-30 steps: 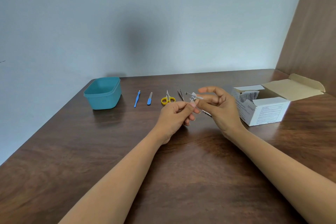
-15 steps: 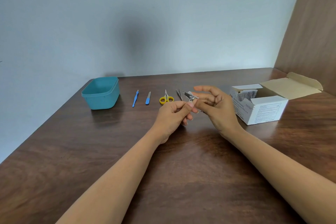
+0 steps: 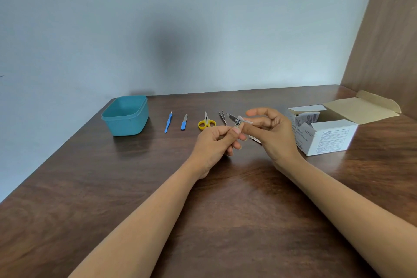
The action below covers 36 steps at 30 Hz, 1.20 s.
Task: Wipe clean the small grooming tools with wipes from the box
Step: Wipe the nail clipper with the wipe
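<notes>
My left hand [image 3: 216, 140] pinches a small metal nail clipper [image 3: 234, 119] with its lever raised, above the middle of the table. My right hand [image 3: 270, 133] pinches a small white wipe [image 3: 244, 120] against the clipper's head, with the other fingers spread. On the table behind lie tweezers [image 3: 222, 117], yellow-handled scissors [image 3: 206, 122], a blue-handled nail file [image 3: 184, 122] and a blue cuticle tool [image 3: 168, 122] in a row. The open white wipe box [image 3: 327, 137] stands to the right with sachets [image 3: 306, 118] inside.
A teal plastic tub [image 3: 126, 115] sits at the far left of the row. A torn sachet wrapper [image 3: 255, 139] lies on the brown wooden table [image 3: 225, 198] under my right hand. A wall runs along the back and a wooden panel along the right.
Both hands stay together over the same spot. My right fingers have shifted the wipe slightly along the clipper; the view has drifted a little.
</notes>
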### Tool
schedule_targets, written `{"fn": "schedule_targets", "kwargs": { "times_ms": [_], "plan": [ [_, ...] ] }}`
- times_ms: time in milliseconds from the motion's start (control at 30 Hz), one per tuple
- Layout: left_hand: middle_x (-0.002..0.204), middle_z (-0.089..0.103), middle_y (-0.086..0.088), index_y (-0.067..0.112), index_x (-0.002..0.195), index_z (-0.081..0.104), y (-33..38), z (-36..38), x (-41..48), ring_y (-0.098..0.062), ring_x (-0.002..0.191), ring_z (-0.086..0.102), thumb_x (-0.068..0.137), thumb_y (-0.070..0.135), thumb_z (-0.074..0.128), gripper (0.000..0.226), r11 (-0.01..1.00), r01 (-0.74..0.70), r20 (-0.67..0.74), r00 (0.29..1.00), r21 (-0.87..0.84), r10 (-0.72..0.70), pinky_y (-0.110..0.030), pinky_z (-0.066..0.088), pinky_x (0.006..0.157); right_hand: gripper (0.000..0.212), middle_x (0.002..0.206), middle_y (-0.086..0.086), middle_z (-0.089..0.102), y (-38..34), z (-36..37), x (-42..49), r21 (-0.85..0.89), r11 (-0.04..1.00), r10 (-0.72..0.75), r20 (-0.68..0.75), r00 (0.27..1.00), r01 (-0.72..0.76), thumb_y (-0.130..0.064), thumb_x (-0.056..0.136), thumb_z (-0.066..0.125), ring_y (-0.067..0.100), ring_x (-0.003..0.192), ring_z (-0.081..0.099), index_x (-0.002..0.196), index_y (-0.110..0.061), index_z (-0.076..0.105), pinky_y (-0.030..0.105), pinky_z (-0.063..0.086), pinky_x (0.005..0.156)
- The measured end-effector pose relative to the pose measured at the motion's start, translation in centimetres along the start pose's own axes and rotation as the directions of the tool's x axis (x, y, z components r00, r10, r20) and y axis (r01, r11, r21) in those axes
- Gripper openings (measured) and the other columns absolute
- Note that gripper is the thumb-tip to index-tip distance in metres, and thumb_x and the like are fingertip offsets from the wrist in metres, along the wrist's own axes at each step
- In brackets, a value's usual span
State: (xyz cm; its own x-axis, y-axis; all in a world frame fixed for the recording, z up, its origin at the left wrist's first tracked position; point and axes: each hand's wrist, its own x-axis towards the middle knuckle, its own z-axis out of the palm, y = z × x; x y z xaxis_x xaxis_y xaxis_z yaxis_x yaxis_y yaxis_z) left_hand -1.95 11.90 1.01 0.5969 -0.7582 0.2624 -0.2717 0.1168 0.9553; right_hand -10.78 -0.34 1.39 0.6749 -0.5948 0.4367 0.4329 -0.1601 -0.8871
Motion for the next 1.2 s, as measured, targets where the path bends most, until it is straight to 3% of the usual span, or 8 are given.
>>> {"fn": "schedule_targets", "kwargs": {
  "times_ms": [200,333,567,900,1067,1200],
  "plan": [
    [0.059,0.062,0.005,0.010,0.086,0.072,-0.06,0.01,0.03,-0.005,0.050,0.047,0.096,0.021,0.054,0.024,1.000,0.000,-0.008,1.000,-0.007,0.000,-0.015,0.044,0.055,0.025,0.076,0.000,0.075,0.25,0.33,-0.26,0.000,0.999,0.034,0.068,0.997,-0.034,0.002,0.081,0.068,0.010,0.071,0.066,0.104,-0.007,0.063,0.026,0.053,0.081],
    [0.065,0.065,0.001,0.006,0.091,0.072,0.02,0.17,-0.02,-0.004,0.052,0.049,0.097,0.022,0.054,0.025,1.000,0.008,0.005,1.000,0.001,-0.008,-0.016,0.047,0.056,0.023,0.066,-0.001,0.072,0.18,0.37,-0.18,0.011,0.999,0.038,0.019,0.999,-0.039,0.006,0.081,0.066,0.009,0.065,0.065,0.101,-0.002,0.059,0.025,0.051,0.074],
    [0.076,0.069,-0.006,0.005,0.095,0.071,0.26,0.34,-0.17,-0.003,0.055,0.054,0.094,0.014,0.057,0.017,0.997,0.053,-0.009,0.999,-0.057,-0.054,-0.015,0.050,0.059,0.021,0.062,-0.005,0.067,0.09,0.17,0.12,0.046,0.993,0.113,-0.108,0.988,-0.108,0.005,0.081,0.065,0.006,0.052,0.054,0.090,-0.013,0.060,0.020,0.045,0.059],
    [0.067,0.068,-0.004,0.006,0.081,0.069,0.34,0.53,-0.28,0.000,0.050,0.053,0.092,0.015,0.061,0.015,0.988,-0.020,-0.091,0.995,0.155,0.035,-0.012,0.048,0.055,0.025,0.069,-0.007,0.072,-0.21,0.39,-0.17,0.120,0.982,0.155,-0.052,0.987,-0.148,0.004,0.081,0.067,0.001,0.061,0.060,0.097,-0.013,0.060,0.018,0.047,0.064],
    [0.066,0.069,0.001,0.009,0.081,0.069,0.28,0.49,-0.32,0.001,0.051,0.054,0.092,0.019,0.061,0.017,0.977,-0.025,-0.091,0.995,0.210,0.045,-0.010,0.047,0.056,0.021,0.061,-0.006,0.068,-0.19,0.37,-0.06,0.148,0.971,0.194,-0.045,0.980,-0.185,0.005,0.080,0.067,0.003,0.055,0.057,0.089,-0.012,0.062,0.024,0.046,0.068],
    [0.065,0.067,0.003,0.009,0.082,0.067,0.31,0.42,-0.27,0.001,0.051,0.052,0.092,0.018,0.061,0.015,0.979,-0.029,-0.102,0.993,0.200,0.051,-0.011,0.047,0.056,0.015,0.062,-0.004,0.070,-0.20,0.34,-0.13,0.088,0.980,0.180,-0.028,0.983,-0.177,-0.002,0.080,0.070,0.001,0.055,0.058,0.085,-0.012,0.061,0.019,0.044,0.062]
  ]
}}
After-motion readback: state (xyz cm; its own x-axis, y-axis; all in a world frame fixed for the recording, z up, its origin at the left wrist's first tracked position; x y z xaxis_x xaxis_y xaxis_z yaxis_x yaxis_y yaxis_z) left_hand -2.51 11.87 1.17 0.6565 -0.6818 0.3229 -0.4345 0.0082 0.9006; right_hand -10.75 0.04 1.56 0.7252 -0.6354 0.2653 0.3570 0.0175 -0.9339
